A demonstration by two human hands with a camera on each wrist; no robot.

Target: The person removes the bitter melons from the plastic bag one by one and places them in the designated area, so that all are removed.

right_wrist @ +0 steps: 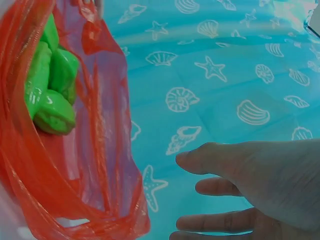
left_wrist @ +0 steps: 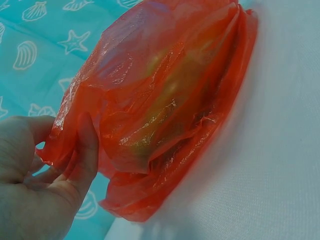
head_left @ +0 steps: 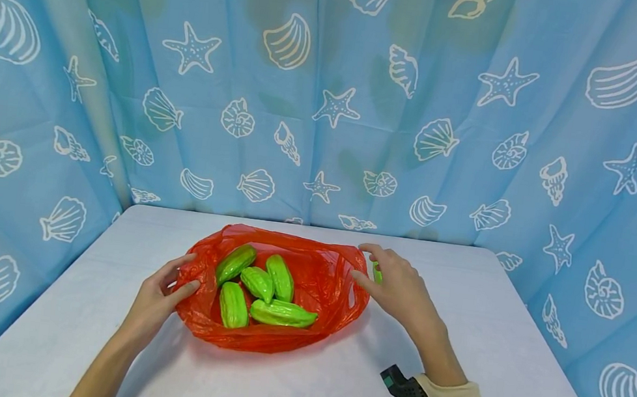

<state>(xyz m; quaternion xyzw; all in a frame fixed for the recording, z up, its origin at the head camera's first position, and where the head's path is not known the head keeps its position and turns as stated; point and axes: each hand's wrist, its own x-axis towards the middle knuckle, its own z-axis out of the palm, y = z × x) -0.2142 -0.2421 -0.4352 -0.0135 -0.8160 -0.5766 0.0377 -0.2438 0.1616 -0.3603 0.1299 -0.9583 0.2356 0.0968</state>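
A red plastic bag (head_left: 337, 292) lies with its mouth wide open on the white table. Several glossy green ridged fruits (head_left: 282, 313), shaped like star fruit, sit inside it. My left hand (head_left: 157, 295) pinches the bag's left edge between thumb and fingers, and the left wrist view shows the thin film (left_wrist: 67, 120) caught there. Beside the bag's right edge is my right hand (head_left: 399, 286), its fingers spread and nothing held; in the right wrist view a gap separates it from the bag. One more green fruit (head_left: 377, 272) lies outside the bag, mostly hidden behind the right hand.
The table (head_left: 296, 392) has a white cloth over it. A blue curtain (head_left: 330, 95) with white seashell and starfish prints hangs along the back and both sides. A black wrist device (head_left: 406, 385) sits at the right sleeve's cuff.
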